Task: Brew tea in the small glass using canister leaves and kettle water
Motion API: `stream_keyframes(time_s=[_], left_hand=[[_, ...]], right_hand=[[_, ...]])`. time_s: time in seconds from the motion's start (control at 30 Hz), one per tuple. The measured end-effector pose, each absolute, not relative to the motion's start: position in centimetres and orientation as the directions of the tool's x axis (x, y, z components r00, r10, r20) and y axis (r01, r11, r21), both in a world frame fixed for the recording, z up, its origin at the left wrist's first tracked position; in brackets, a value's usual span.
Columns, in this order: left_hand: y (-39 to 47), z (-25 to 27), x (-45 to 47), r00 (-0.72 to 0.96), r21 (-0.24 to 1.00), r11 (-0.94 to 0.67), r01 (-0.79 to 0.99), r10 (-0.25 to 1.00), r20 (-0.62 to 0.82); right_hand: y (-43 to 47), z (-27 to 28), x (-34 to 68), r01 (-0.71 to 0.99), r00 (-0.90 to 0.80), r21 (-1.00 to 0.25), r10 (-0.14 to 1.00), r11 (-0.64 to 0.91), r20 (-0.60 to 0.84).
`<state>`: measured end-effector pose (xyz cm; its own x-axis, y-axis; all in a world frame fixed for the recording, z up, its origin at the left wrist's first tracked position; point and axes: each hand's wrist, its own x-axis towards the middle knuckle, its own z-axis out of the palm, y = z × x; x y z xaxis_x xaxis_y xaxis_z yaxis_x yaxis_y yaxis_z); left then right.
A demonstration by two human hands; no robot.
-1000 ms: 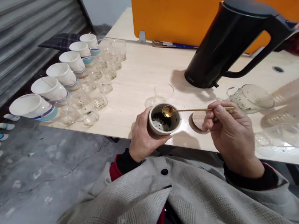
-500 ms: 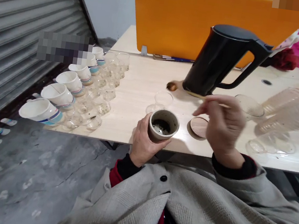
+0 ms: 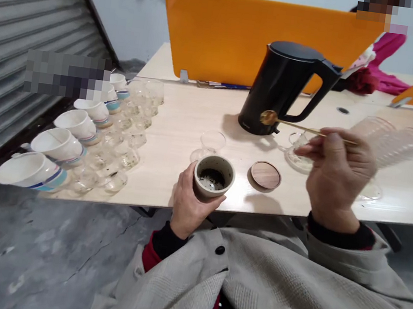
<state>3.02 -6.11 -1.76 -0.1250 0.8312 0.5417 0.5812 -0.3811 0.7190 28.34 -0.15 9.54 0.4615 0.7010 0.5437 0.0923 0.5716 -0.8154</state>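
My left hand point(image 3: 192, 198) is wrapped round a grey ceramic jar point(image 3: 212, 194) at the table's front edge. Dark loose bits, like tea leaves, lie in the jar's bottom. Between the thumb and fingers of my right hand point(image 3: 341, 174) is the thin handle of a gold spoon point(image 3: 269, 117), raised over the table in front of the kettle. Whether the spoon's bowl carries anything I cannot tell. A round wooden lid point(image 3: 265, 175) lies between my hands. Just behind the jar stands a clear plastic cup point(image 3: 213, 140).
A black electric kettle point(image 3: 279, 88) stands before an orange divider point(image 3: 222, 35). White paper cups point(image 3: 55, 144) and several clear cups point(image 3: 130, 157) line the table's left side. Stacked clear cups point(image 3: 401, 147) lie at right, partly behind my right hand.
My right hand has moved right with the spoon, whose bowl now shows in front of the kettle. The whole view has shifted slightly; my left hand keeps its hold on the jar.
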Motion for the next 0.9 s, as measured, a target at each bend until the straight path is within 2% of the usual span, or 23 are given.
stream_keyframes(time_s=[0.13,0.2,0.33,0.43,0.5,0.63,0.8,0.9], left_hand=[[-6.0,-1.9,2.9,-0.136,0.724,-0.367,0.584,0.835,0.533],[-6.0,-1.9,2.9,-0.138,0.726,-0.365,0.582,0.836,0.531],[-6.0,-1.8,2.9,-0.143,0.734,-0.357,0.578,0.841,0.522],[-6.0,-1.7,3.0,-0.144,0.737,-0.354,0.575,0.844,0.517],[-6.0,-1.6,3.0,-0.137,0.734,-0.365,0.573,0.84,0.524],[-6.1,-1.6,2.9,-0.13,0.731,-0.363,0.578,0.844,0.521],[-6.1,-1.5,2.9,-0.122,0.737,-0.359,0.572,0.852,0.509],[-6.1,-1.3,3.0,-0.116,0.744,-0.354,0.567,0.86,0.497]], right_hand=[[-1.0,9.5,33.4,0.187,0.639,-0.796,0.544,0.575,0.543],[-1.1,8.6,35.4,0.222,0.662,-0.809,0.525,0.544,0.535],[0.3,6.0,37.5,0.389,0.606,-0.835,0.575,0.388,0.55],[2.1,4.4,38.1,0.555,0.567,-0.804,0.61,0.214,0.553],[3.1,3.8,38.5,0.603,0.526,-0.781,0.657,0.159,0.54],[2.6,4.1,38.8,0.609,0.502,-0.779,0.687,0.15,0.525],[-2.1,5.7,36.0,0.771,0.429,-0.622,0.607,0.14,0.669],[-3.3,4.7,33.2,0.818,0.181,-0.518,0.741,0.252,0.647]])
